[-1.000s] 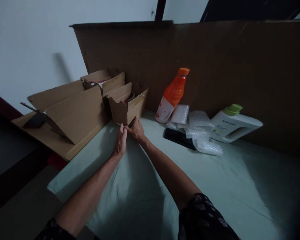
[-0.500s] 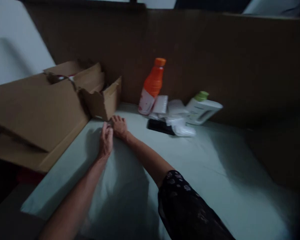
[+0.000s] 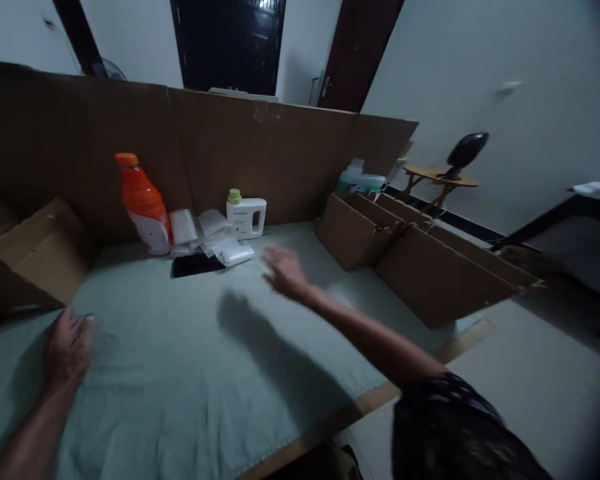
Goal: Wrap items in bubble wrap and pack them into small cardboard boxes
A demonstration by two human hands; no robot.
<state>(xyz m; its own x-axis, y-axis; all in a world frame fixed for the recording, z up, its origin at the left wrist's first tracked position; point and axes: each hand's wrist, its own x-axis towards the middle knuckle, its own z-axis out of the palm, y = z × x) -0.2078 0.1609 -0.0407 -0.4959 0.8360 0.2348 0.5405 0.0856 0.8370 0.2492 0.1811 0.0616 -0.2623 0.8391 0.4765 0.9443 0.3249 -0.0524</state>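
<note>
My left hand (image 3: 70, 347) rests low over the pale green cloth (image 3: 180, 353), just in front of the cardboard box (image 3: 45, 253) at the left. Its thumb and fingers are apart, with nothing visible between them. Raised above the cloth, my right hand (image 3: 285, 270) is slightly blurred, its fingers loosely stretched and holding nothing. Closest to it are the clear bubble-wrap pouches (image 3: 235, 253) and a white bottle with a green cap (image 3: 245, 217). A black flat object (image 3: 197, 265) lies partly under the pouches. Beside them leans an orange bottle (image 3: 143, 203) with a white label.
A tall cardboard panel (image 3: 220, 147) stands along the back. Cardboard boxes (image 3: 360, 230) line the right side, with a teal-and-clear container (image 3: 360, 180) in one. Beyond are a small wooden table (image 3: 440, 176) and a dark door (image 3: 230, 47).
The view has swung right, bringing the right-hand boxes and room into sight. My hands, close together at the left box before, are now apart; my right hand has moved right and lifted.
</note>
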